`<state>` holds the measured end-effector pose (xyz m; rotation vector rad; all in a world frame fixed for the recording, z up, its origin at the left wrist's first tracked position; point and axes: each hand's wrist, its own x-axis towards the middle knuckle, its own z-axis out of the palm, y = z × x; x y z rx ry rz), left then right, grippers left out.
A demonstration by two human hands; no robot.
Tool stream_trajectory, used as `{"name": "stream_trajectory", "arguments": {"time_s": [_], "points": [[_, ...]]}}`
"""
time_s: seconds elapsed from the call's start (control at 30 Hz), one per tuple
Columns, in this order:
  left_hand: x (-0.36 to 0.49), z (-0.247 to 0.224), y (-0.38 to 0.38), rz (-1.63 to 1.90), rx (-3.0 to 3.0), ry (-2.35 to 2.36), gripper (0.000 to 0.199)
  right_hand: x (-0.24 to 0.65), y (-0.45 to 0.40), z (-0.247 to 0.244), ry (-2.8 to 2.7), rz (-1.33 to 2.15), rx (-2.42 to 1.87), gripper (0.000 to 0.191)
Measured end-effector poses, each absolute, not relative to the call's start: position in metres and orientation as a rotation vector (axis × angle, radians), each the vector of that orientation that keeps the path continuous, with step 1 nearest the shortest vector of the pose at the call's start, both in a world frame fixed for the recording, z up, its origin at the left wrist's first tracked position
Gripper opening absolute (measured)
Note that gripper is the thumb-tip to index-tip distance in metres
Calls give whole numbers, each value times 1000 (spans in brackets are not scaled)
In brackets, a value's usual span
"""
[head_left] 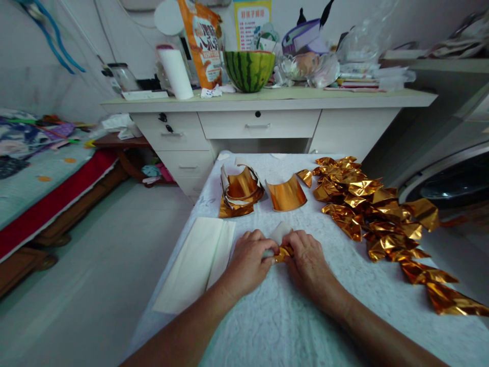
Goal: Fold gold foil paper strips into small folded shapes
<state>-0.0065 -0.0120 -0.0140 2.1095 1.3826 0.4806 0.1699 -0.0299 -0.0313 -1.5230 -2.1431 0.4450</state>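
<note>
- Desk point(290, 331): cloth-covered, under both forearms, carries all the foil & paper. Clock taken from the hands, 12 = straight ahead.
- Drawer unit point(260, 122): white, at 12, beyond the desk's far edge; cut watermelon point(249, 72) etc. on top.
- Foil heap point(362, 188): at 2, trailing to 3–4. Lots of folded/crumpled gold pcs, overlapping, too jumbled to count. Prob. the finished ones, so a good part of the work looks done.
- White paper point(191, 260): at 9, flat; L forearm hides part of its near edge. 1 sheet or several, can't tell; use unclear.
- Curled stack point(242, 186): at 11, gold sheets w/ pale edges, nested & bowed. Look unfolded, so prob. most of what's left.
- Single sheet point(287, 196): at 12, just R of the stack, curled, on its own; looks undone too.
- L hand point(248, 260): centre, grip pinching one end of the held foil, thumb vs. fingers.
- R hand point(307, 257): opp. end, grip pinched on same pc.
- Held foil point(283, 253): centre, betw. both hands, mostly covered by fingers. Part-folded, I'd say; folds remaining, can't tell.
- Loose pc point(304, 177): at 1, betw. single sheet & heap; presumably done.
</note>
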Motion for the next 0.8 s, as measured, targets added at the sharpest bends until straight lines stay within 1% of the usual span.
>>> {"name": "stream_trajectory", "arguments": {"time_s": [0.43,0.6,0.7,0.8], "points": [[-12,-8,-9,420,2105,1327,30,177,-29,-40,-2137,443,-1435,33],[-13,-6,-10,406,2108,1311,33,180,-32,-24,-2033,613,-1390,34],[-13,-5,-10,408,2101,1322,34,184,-31,-15,-1872,774,-1366,28],[-12,-6,-10,444,2084,1339,23,191,-25,-15,-1761,746,-1451,15]]}}
